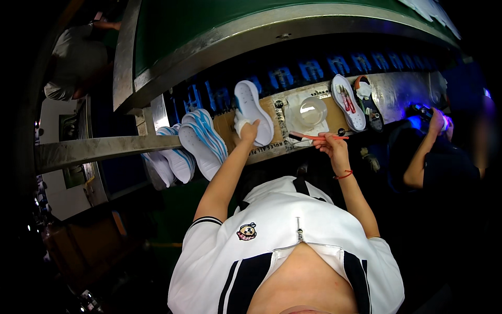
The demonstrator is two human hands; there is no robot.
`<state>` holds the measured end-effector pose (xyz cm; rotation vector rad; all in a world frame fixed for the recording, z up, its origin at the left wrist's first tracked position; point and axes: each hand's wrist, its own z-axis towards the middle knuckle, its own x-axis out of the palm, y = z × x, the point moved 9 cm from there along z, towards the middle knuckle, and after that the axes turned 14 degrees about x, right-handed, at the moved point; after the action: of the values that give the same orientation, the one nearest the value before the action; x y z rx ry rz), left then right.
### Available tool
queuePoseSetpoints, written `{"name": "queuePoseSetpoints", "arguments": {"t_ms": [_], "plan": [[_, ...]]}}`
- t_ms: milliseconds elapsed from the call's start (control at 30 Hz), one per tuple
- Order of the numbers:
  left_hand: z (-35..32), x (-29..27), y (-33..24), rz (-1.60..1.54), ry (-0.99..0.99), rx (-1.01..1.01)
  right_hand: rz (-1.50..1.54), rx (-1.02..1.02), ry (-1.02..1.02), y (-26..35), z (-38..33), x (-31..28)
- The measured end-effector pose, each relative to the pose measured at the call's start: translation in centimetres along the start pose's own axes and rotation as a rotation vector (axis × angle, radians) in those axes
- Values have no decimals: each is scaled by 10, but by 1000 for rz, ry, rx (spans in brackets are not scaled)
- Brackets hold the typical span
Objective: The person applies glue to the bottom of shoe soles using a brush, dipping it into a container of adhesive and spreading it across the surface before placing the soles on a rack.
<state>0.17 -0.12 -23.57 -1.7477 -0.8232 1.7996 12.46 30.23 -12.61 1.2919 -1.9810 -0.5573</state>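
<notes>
dim room, green machine hood (209,26), steel beam (99,149)

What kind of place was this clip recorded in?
Likely a shoe factory line: the left hand steadies a white sole, the right hand holds a brush, and stacked soles wait alongside.

A brown cardboard sheet (277,137) printed with black lettering is laid flat on the work ledge — it runs from beside the stacked soles on the left to past the bowl on the right, and its lower edge is lined with a strip of print. Small round black-and-white stickers (278,103) are seen on its upper part, one more near its right end. Behind it, along the dark curved machine wall, a row of glowing blue rectangular markings (311,69) is set — repeated at even spacing toward the right rim.
</notes>
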Motion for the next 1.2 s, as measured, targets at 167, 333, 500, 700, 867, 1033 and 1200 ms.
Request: {"name": "queuePoseSetpoints", "arguments": {"t_ms": [167, 333, 500, 700, 867, 1033, 1200], "plan": [[-22, 11, -52, 82, 143, 41, -24, 15, 1, 2, 4, 3], [-70, -122, -100, 264, -398, 504, -24, 1, -9, 3, 7, -2], [-94, -177, 42, -106, -445, -20, -16, 29, 0, -4, 8, 1], [-71, -175, 87, -525, -43, -315, -21, 43, 9, -6, 8, 7], [-42, -139, 67, -624, 60, -222, -12, 42, -1, -8, 8, 7], [-24, -79, 17, -593, 169, -80, -10, 37, -13, -6, 8, 6], [-25, -65, -6, -550, 126, -79, 0, 19, -24, -1, 7, 2]]}}
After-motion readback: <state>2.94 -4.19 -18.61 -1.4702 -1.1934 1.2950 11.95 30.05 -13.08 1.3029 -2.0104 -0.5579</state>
